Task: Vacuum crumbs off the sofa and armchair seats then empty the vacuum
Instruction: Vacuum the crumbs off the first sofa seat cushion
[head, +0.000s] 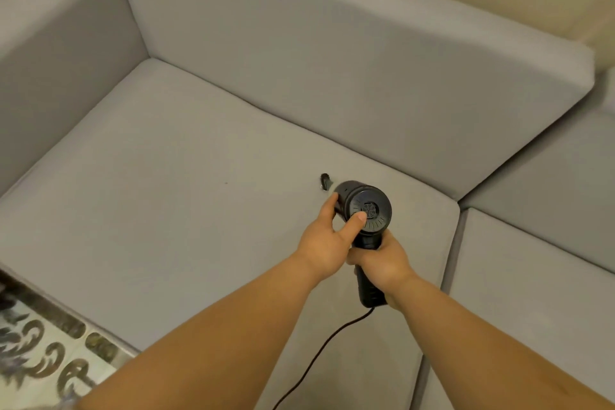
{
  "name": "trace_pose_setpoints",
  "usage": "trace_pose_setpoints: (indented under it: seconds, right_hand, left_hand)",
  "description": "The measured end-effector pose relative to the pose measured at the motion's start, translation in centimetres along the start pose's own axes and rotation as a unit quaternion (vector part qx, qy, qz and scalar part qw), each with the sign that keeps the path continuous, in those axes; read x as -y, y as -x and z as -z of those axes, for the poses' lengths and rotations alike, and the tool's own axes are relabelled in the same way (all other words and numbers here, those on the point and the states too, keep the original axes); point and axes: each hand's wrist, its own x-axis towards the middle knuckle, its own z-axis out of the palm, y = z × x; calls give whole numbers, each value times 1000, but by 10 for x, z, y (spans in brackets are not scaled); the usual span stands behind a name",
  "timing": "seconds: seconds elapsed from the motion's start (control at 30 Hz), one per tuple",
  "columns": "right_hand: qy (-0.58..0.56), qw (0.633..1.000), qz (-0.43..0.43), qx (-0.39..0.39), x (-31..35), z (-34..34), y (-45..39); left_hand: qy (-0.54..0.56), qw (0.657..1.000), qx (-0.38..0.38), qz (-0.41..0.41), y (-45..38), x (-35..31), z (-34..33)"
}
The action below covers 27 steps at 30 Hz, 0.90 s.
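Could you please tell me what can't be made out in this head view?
- Vacuum nozzle tip: mostly hidden behind its own body.
- Cord: cut off by the bottom edge.
- Speck on the seat: too small to identify.
- Right hand fingers: hidden behind the handle.

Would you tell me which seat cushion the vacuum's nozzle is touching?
The large left seat cushion, not the right seat cushion beyond the seam. The handheld vacuum points down onto it.

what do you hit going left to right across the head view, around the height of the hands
carpet → sofa seat → left hand → vacuum → right hand → next seat cushion
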Motion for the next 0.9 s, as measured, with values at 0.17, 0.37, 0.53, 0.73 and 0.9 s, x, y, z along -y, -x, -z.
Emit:
trace_pose_setpoints:
  seconds: [0.17,0.37,0.53,0.73,0.9]
  right_hand:
    - [28,998,-15,61,7,-24,9]
    - [71,995,-5,77,20,-21,23]
    - [24,999,29,-3,30,-12,11]
    - [23,1000,9,2,32,-21,-24]
    - [55,996,16,75,36,-61,-26]
  left_hand:
    - [14,998,-51,15,20,9,25]
    - [15,996,-92,15,39,1,32]
    - [15,999,-28,-11,11,-21,26]
    - [14,1000,-16,2,-21,-14,36]
    - [35,995,-91,10,-4,6,69]
